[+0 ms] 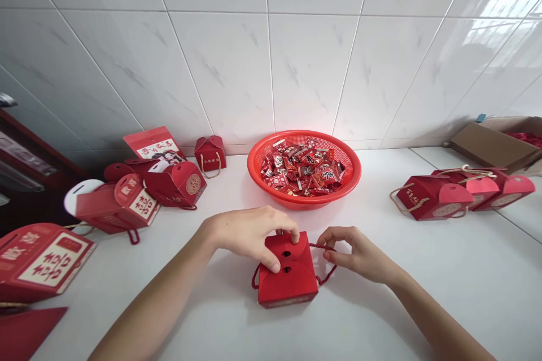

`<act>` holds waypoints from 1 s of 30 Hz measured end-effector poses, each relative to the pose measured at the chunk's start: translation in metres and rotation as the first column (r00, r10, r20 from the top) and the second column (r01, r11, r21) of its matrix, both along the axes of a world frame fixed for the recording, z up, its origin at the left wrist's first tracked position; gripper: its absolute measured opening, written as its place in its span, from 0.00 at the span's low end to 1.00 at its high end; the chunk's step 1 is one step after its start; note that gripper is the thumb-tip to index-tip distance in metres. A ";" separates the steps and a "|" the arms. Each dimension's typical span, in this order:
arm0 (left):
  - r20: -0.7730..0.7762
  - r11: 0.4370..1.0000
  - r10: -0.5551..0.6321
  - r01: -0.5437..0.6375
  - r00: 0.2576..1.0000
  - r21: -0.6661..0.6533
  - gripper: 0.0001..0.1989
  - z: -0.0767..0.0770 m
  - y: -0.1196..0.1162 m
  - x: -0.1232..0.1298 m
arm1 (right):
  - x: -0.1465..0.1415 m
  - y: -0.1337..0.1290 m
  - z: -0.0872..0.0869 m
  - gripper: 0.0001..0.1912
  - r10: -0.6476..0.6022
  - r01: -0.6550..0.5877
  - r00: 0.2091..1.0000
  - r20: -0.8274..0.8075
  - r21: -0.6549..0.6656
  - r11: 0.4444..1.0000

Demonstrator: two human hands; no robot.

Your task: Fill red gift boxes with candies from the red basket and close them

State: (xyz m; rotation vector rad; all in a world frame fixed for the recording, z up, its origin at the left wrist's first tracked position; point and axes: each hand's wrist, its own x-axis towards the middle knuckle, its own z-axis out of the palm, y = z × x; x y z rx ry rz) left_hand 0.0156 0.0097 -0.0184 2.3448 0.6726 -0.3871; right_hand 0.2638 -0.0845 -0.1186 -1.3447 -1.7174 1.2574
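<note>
A small red gift box [292, 287] lies on the white counter in front of me, its flaps folded over and two holes showing on top. My left hand [258, 240] holds the box from above, thumb on a flap near the holes and fingers over the far side. Beside the box, my right hand [353, 254] pinches the dark red cord handle [328, 275] on the right between thumb and fingers. Another cord loop [254, 277] sticks out at the box's left side. Whatever is inside the box is hidden.
Behind the box stands a red plastic basket [355, 172] heaped with wrapped candies [305, 169]. Several red gift boxes [118, 203] stand at the left, and more red boxes [436, 197] at the right. An open cardboard box [493, 144] sits by the tiled wall [313, 79].
</note>
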 end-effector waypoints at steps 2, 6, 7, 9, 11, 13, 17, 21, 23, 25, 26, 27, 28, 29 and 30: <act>0.009 1.000 0.019 -0.019 1.000 -0.010 0.21 -0.001 0.001 -0.001 | 0.010 0.000 0.005 0.07 0.052 -0.049 0.997 0.061 -0.052 0.997; 0.043 0.998 0.061 -0.061 0.997 0.009 0.21 -0.007 0.001 0.002 | 0.035 -0.002 0.019 0.11 0.054 -0.049 0.996 0.066 -0.082 0.995; 0.056 0.997 0.070 -0.071 0.996 0.028 0.21 -0.009 0.001 0.004 | 0.040 -0.002 0.022 0.12 0.026 -0.025 1.000 0.014 -0.074 0.997; 0.089 0.992 0.096 -0.103 0.991 0.070 0.21 -0.013 0.000 0.009 | 0.048 -0.002 0.026 0.13 -0.056 0.051 0.991 -0.119 -0.040 0.998; 0.121 0.983 0.139 -0.152 0.983 0.103 0.22 -0.017 -0.003 0.014 | 0.050 -0.002 0.026 0.12 -0.129 0.133 0.960 -0.250 0.000 0.991; 0.149 0.975 0.168 -0.186 0.975 0.122 0.23 -0.019 -0.006 0.018 | 0.048 -0.002 0.024 0.12 -0.157 0.178 0.929 -0.337 0.033 0.983; 0.148 0.967 0.222 -0.238 0.964 0.096 0.21 -0.012 -0.008 0.013 | 0.038 -0.004 0.019 0.10 -0.155 0.198 0.933 -0.325 0.104 0.975; 0.022 0.958 0.285 -0.286 0.958 0.013 0.19 -0.004 -0.003 0.001 | 0.032 -0.007 0.016 0.09 -0.170 0.223 0.944 -0.282 0.167 0.961; -0.011 0.969 0.243 -0.244 0.970 -0.046 0.18 -0.004 0.002 -0.002 | 0.031 -0.007 0.015 0.09 -0.180 0.237 0.941 -0.285 0.183 0.954; -0.014 0.973 0.201 -0.202 0.979 -0.112 0.18 -0.007 0.006 -0.002 | 0.031 -0.007 0.013 0.09 -0.187 0.250 0.941 -0.281 0.207 0.946; -0.010 0.972 0.191 -0.191 0.981 -0.137 0.19 -0.009 0.007 -0.001 | 0.030 -0.008 0.012 0.09 -0.185 0.249 0.945 -0.271 0.223 0.942; -0.008 0.970 0.190 -0.188 0.982 -0.153 0.19 -0.011 0.008 0.001 | 0.029 -0.008 0.011 0.10 -0.181 0.243 0.950 -0.256 0.239 0.940; -0.010 0.969 0.193 -0.192 0.981 -0.157 0.20 -0.013 0.008 0.002 | 0.028 -0.009 0.010 0.10 -0.176 0.235 0.956 -0.234 0.255 0.938; -0.019 0.968 0.199 -0.199 0.980 -0.154 0.20 -0.015 0.008 0.004 | 0.026 -0.009 0.009 0.09 -0.171 0.224 0.963 -0.206 0.268 0.937; -0.031 0.966 0.207 -0.209 0.978 -0.149 0.21 -0.016 0.008 0.005 | 0.023 -0.010 0.009 0.09 -0.166 0.211 0.970 -0.177 0.278 0.937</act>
